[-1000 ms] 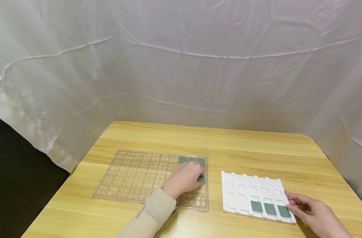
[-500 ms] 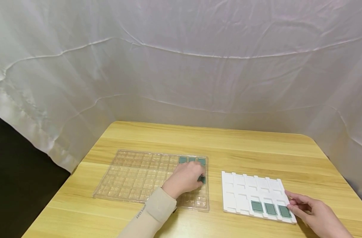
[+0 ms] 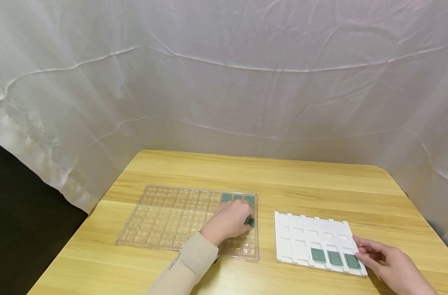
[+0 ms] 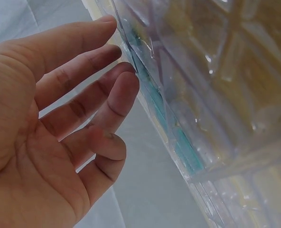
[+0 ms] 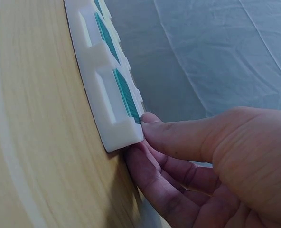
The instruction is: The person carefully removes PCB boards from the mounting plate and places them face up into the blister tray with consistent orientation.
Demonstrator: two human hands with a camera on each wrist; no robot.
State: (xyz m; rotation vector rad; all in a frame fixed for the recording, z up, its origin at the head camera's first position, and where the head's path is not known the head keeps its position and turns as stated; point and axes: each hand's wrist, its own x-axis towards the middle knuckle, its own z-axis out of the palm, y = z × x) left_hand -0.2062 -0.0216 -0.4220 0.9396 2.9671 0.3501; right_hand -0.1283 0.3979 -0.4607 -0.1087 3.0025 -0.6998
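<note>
My left hand [image 3: 229, 219] is over the right part of a clear plastic compartment tray [image 3: 172, 217]. Its bent fingers are around a small green square chip [image 3: 250, 222], partly hidden by them. In the left wrist view the fingers [image 4: 126, 88] are spread apart, with tips right at the tray's edge and a green strip of chip [image 4: 185, 149] inside the plastic. My right hand [image 3: 388, 262] pinches the right edge of a white tray [image 3: 292, 248], thumb on top and fingers at the underside. Green chips [image 5: 124, 92] lie in its near-row pockets, 3 in the head view.
More green chips [image 3: 227, 197] sit in the clear tray's far right row, beyond the left hand. Both trays lie on a wood-grain table [image 3: 268, 180]. A pale cloth curtain [image 3: 224, 102] hangs behind the table and at its sides.
</note>
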